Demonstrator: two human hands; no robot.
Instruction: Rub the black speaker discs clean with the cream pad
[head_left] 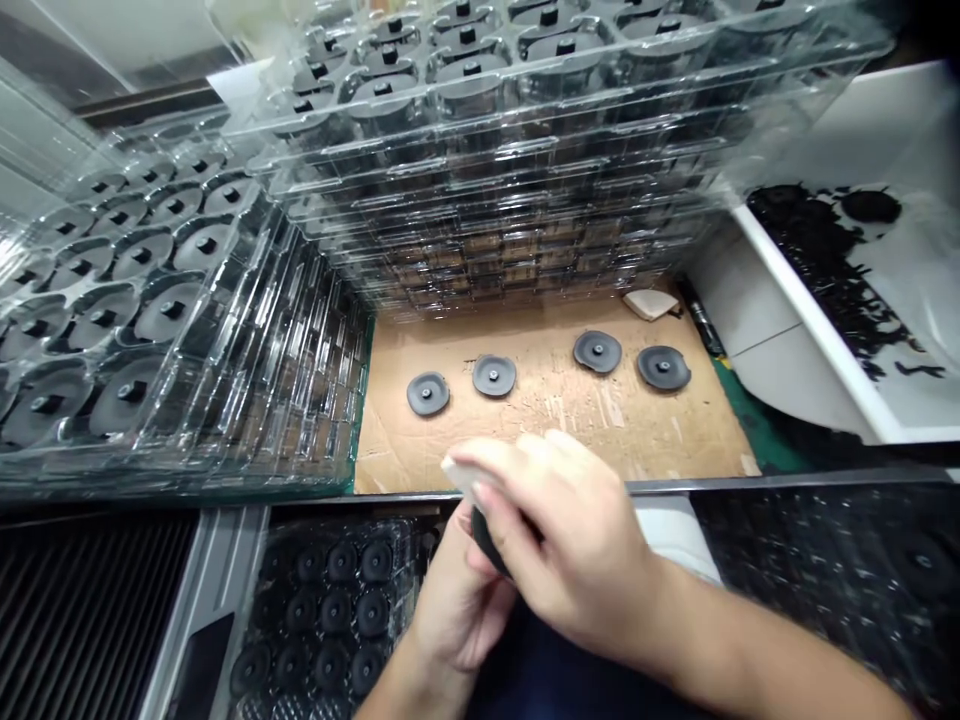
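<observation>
My right hand is closed on a pale, thin-edged pad, which looks like a folded cloth or sanding piece. Below it, my left hand grips a dark round part, mostly covered by the fingers of both hands. The pad rests against or just above this part; I cannot tell which. Ahead on the cardboard lie several grey discs with a small central stub: one disc at the left, a second disc beside it, and a third disc and a fourth disc to the right.
Tall stacks of clear plastic trays filled with similar discs stand behind and at the left. A white bin at the right holds black scraps. A marker and another pale pad lie near it. Lower left is a filled tray.
</observation>
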